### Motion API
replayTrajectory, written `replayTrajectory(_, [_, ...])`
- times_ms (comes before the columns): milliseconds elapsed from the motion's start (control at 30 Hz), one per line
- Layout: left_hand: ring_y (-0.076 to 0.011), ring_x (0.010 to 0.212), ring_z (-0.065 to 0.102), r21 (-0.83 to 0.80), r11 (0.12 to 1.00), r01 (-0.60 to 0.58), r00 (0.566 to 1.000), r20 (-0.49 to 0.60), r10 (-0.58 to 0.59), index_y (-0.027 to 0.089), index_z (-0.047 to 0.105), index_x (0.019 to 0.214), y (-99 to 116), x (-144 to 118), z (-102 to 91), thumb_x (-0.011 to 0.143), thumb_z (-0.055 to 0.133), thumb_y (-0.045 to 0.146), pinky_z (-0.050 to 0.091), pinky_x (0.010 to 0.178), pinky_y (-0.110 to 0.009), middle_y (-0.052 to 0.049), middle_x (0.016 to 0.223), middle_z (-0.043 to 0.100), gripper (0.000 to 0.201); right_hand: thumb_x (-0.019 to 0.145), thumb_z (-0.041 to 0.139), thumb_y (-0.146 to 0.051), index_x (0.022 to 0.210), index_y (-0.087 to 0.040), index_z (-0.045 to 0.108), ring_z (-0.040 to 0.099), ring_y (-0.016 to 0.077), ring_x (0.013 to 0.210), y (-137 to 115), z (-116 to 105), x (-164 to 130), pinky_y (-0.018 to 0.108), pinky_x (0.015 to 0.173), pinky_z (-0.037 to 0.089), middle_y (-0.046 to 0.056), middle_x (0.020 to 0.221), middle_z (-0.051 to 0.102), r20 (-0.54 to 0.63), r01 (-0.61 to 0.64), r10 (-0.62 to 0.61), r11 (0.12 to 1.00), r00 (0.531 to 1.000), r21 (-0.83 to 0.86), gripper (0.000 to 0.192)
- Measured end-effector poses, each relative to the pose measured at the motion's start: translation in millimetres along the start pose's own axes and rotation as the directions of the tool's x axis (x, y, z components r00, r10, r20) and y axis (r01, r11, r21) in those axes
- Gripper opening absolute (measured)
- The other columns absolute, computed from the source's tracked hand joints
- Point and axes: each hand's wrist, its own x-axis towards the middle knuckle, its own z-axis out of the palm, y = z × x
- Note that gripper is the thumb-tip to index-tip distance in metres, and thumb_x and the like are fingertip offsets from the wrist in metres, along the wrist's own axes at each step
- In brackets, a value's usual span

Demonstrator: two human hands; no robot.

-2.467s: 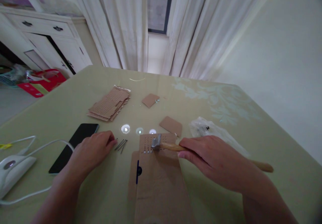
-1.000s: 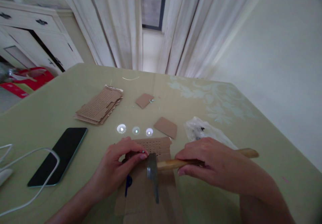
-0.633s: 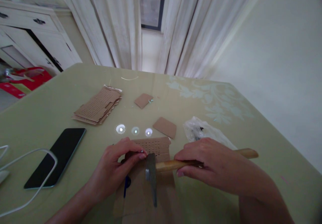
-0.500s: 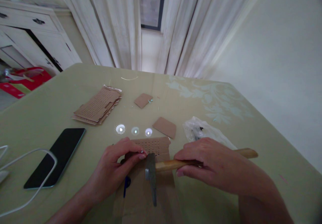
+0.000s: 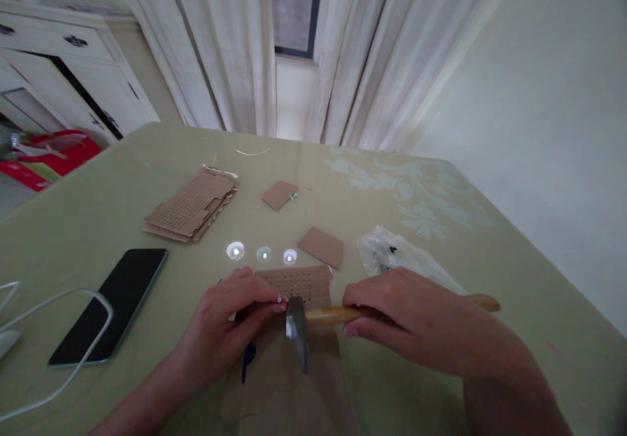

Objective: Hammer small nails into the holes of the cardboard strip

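In my right hand [image 5: 416, 318] I grip a hammer by its wooden handle [image 5: 326, 315], fingers wrapped round it. The steel hammer head [image 5: 296, 331] is just right of my left fingertips, over the cardboard. My left hand [image 5: 235, 325] is closed in a pinch around a small nail [image 5: 279, 299], whose shiny head shows between thumb and forefinger; its shaft is hidden. Beneath both lies a cardboard sheet with rows of punched holes [image 5: 306, 280]. A larger brown cardboard piece [image 5: 313, 397] lies nearer to me. A dark blue object [image 5: 248, 356] sits by my left wrist.
Punched cardboard sheets [image 5: 189, 204] are stacked at the back left. Two small cardboard pieces [image 5: 279, 195] lie mid-table. A clear plastic bag [image 5: 392, 253] is beyond my right hand. At left are a black phone [image 5: 112, 305] and a white cable [image 5: 105, 322].
The hammer head has tipped, its far end coming up and toward the left hand's side of the sheet. My right hand has shifted slightly; the left keeps its pinch on the nail.
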Motion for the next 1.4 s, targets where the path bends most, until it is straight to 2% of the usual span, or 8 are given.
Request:
replayTrajectory(100, [-0.0126,0.072,0.066,0.004,1.000,-0.025,1.000,0.000,0.025,0.027,0.079,0.099,-0.4,-1.2,0.0,0.099,0.074,0.016,0.051,0.069,-0.023,0.003,0.083,0.078,0.012,0.114,0.055,-0.042,0.093,-0.021,0.068,0.067,0.0209,0.079,2.0,-1.9,-3.7,0.033,0.073,0.039,0.002,0.084,0.073,-0.055,-0.007,0.004,0.998,0.998,-0.063,0.033])
replayTrajectory(200, [-0.0137,0.074,0.068,0.001,0.999,-0.033,0.999,0.011,0.032,0.027,0.078,0.099,-0.3,-1.7,1.0,0.099,0.074,0.016,0.053,0.072,-0.025,0.002,0.085,0.079,0.011,0.114,0.054,-0.044,0.094,-0.022,0.068,0.066,0.0207,0.079,3.2,-4.2,-8.0,0.034,0.073,0.040,0.002,0.084,0.071,-0.254,-0.041,0.031,0.999,0.967,-0.036,0.033])
replayTrajectory(333, [-0.0150,0.078,0.070,-0.003,0.999,-0.033,0.999,0.030,0.033,0.027,0.078,0.100,-0.8,-2.1,1.2,0.100,0.073,0.016,0.054,0.074,-0.026,0.002,0.088,0.081,0.012,0.111,0.057,-0.046,0.109,-0.023,0.063,0.059,0.0182,0.068,3.9,-1.8,-4.9,0.031,0.065,0.041,0.000,0.080,0.065,-0.645,-0.080,0.145,0.989,0.750,0.128,0.024])
replayTrajectory(400, [-0.0151,0.080,0.070,0.004,1.000,-0.023,0.999,0.033,0.022,0.027,0.078,0.100,-1.7,-2.5,1.0,0.100,0.073,0.016,0.054,0.074,-0.026,0.001,0.089,0.081,0.012,0.109,0.060,-0.049,0.113,-0.024,0.059,0.055,0.0175,0.062,5.6,1.0,-1.0,0.030,0.059,0.039,-0.002,0.076,0.062,-0.712,-0.039,0.179,0.977,0.679,0.209,0.025])
replayTrajectory(500, [-0.0146,0.079,0.070,0.002,1.000,-0.021,0.999,0.035,0.021,0.027,0.079,0.101,-2.7,-2.5,1.3,0.100,0.074,0.016,0.054,0.074,-0.026,0.001,0.088,0.080,0.012,0.110,0.057,-0.051,0.105,-0.024,0.058,0.055,0.0167,0.058,7.7,2.7,2.9,0.028,0.057,0.039,-0.003,0.069,0.060,-0.622,0.020,0.154,0.965,0.768,0.263,0.027])
replayTrajectory(600, [-0.0141,0.078,0.070,-0.008,0.999,-0.033,0.999,0.032,0.034,0.027,0.079,0.100,-2.1,-1.7,2.1,0.099,0.074,0.016,0.054,0.074,-0.026,0.002,0.087,0.080,0.012,0.112,0.056,-0.047,0.097,-0.023,0.062,0.056,0.0149,0.060,5.4,0.5,4.2,0.027,0.060,0.037,-0.003,0.068,0.061,-0.482,0.021,0.057,0.988,0.874,0.155,0.029])
replayTrajectory(700, [-0.0149,0.079,0.070,-0.001,1.000,-0.019,0.999,0.039,0.019,0.027,0.079,0.099,-1.0,-1.6,2.6,0.100,0.073,0.018,0.054,0.075,-0.027,0.001,0.088,0.080,0.011,0.112,0.058,-0.041,0.105,-0.023,0.067,0.057,0.0148,0.064,-0.2,-1.0,5.5,0.027,0.064,0.035,-0.002,0.075,0.065,-0.363,0.063,-0.036,0.996,0.931,0.063,0.022])
replayTrajectory(1400, [-0.0160,0.080,0.069,0.017,1.000,0.019,0.999,0.040,-0.020,0.025,0.079,0.094,-2.5,-4.0,4.9,0.100,0.073,0.020,0.051,0.073,-0.026,0.000,0.085,0.078,0.010,0.113,0.053,-0.042,0.098,-0.022,0.065,0.060,0.0193,0.072,-17.6,3.5,-4.5,0.031,0.068,0.037,0.002,0.081,0.069,-0.325,-0.003,0.039,0.994,0.945,0.111,0.028])
